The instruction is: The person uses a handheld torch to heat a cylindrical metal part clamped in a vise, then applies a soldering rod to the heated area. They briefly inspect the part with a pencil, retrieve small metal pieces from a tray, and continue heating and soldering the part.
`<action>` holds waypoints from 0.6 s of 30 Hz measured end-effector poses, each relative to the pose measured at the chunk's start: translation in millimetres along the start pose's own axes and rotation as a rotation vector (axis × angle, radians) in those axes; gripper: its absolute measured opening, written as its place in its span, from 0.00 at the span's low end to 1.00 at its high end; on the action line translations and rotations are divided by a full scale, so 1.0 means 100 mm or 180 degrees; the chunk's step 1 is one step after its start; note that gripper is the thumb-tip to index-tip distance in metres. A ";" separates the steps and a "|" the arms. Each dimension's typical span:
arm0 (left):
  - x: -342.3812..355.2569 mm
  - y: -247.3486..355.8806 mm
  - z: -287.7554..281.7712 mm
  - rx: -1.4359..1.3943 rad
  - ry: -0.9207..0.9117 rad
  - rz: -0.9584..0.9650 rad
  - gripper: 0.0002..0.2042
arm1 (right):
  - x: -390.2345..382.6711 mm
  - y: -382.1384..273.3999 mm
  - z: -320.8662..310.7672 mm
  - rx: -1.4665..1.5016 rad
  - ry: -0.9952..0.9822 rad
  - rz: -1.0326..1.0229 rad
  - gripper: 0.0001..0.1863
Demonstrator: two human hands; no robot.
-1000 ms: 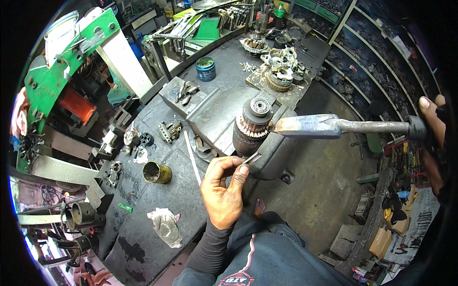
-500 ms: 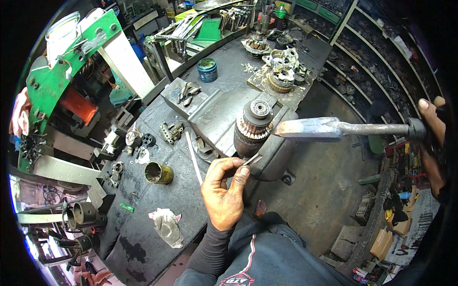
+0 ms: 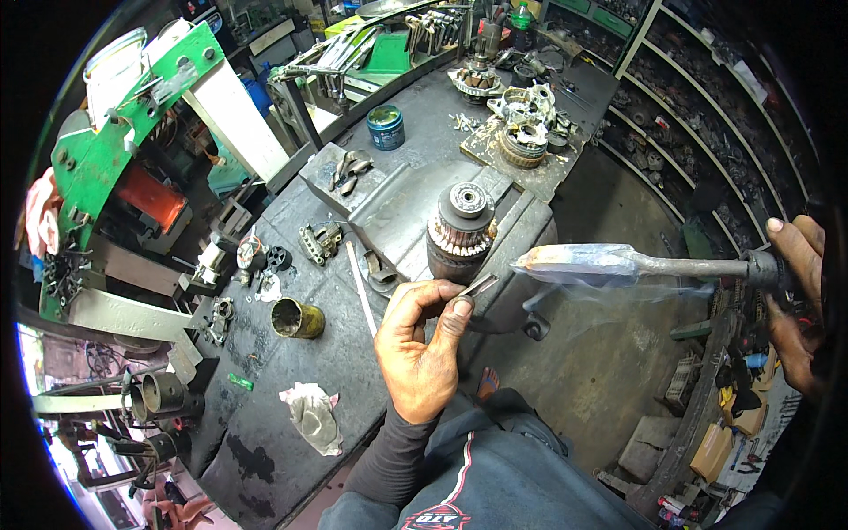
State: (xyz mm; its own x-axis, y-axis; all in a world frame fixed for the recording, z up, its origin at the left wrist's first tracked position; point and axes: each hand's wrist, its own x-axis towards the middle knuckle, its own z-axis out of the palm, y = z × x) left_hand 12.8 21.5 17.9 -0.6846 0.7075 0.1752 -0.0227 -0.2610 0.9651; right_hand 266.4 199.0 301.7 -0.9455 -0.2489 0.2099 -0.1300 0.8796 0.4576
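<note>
Head view: the left hand (image 3: 422, 353) pinches a thin metal strip (image 3: 481, 286) between thumb and forefinger, with the strip's free end pointing up and to the right. The armature (image 3: 459, 234) stands upright at the bench vise (image 3: 397, 208), beyond the left hand, with its bearing (image 3: 466, 200) uppermost and a bright ring of wire ends below it. To the right, the soldering iron (image 3: 579, 263) extends across the view; its pointed head is near the armature but apart from it. Thin smoke (image 3: 618, 300) shows under the head. The right hand (image 3: 792, 331) is at the dark rim of the view; its fingers appear to be closed around the iron's handle. A yellowish can (image 3: 298, 320) and a grey rag (image 3: 312, 420) rest on the workbench (image 3: 353, 389), left of the left hand.
</note>
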 end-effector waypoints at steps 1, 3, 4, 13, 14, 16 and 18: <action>0.00 0.00 0.00 0.0038 0.0002 0.0019 0.07 | -0.02 0.00 0.01 0.0037 -0.0017 0.0037 0.25; 0.01 0.01 0.01 0.0081 0.0008 0.0038 0.08 | -0.05 0.00 0.02 0.0087 -0.0048 0.0108 0.26; 0.01 0.01 0.02 0.0088 0.0015 0.0037 0.08 | -0.06 0.00 0.03 0.0095 -0.0056 0.0134 0.26; -0.07 0.03 0.01 0.0222 0.0013 0.0120 0.08 | -0.24 -0.09 0.07 0.0145 -0.0112 0.0308 0.25; -0.08 0.03 0.01 0.0279 0.0015 0.0152 0.08 | -0.20 -0.10 0.08 0.0136 -0.0118 0.0298 0.25; -0.09 0.02 0.01 0.0248 0.0027 0.0132 0.08 | -0.06 -0.15 0.09 0.0089 -0.0096 0.0261 0.25; -0.09 0.02 0.01 0.0230 0.0030 0.0128 0.08 | 0.19 -0.20 0.08 0.0069 -0.0186 0.0280 0.25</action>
State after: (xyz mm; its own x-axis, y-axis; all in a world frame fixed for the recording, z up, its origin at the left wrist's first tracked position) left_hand 19.8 15.4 18.8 -0.6908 0.6911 0.2127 0.0574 -0.2408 0.9689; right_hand 248.9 179.9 289.1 -0.9693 -0.1469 0.1973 -0.0516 0.9057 0.4208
